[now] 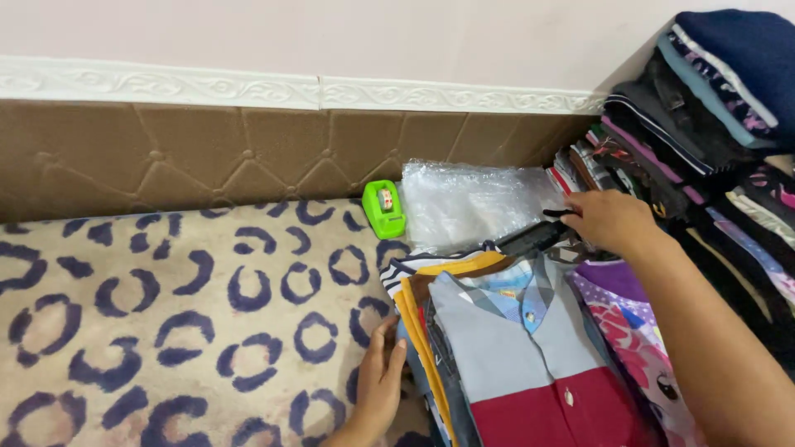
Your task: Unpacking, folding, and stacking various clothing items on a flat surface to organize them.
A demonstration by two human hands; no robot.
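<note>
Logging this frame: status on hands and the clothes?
Left hand flat against the folded shirt pile. Right hand grips a black tool at the pile's top. Green tape dispenser and plastic bag sit behind.

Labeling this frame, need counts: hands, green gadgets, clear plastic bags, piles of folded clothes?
Hands: 2, left hand flat against the near pile's edge, right hand gripping a black tool.
Green gadget: 1.
Clear plastic bag: 1.
Piles of folded clothes: 2, near pile topped by a grey and red shirt, tall stack at the wall.
Total: 6.
</note>
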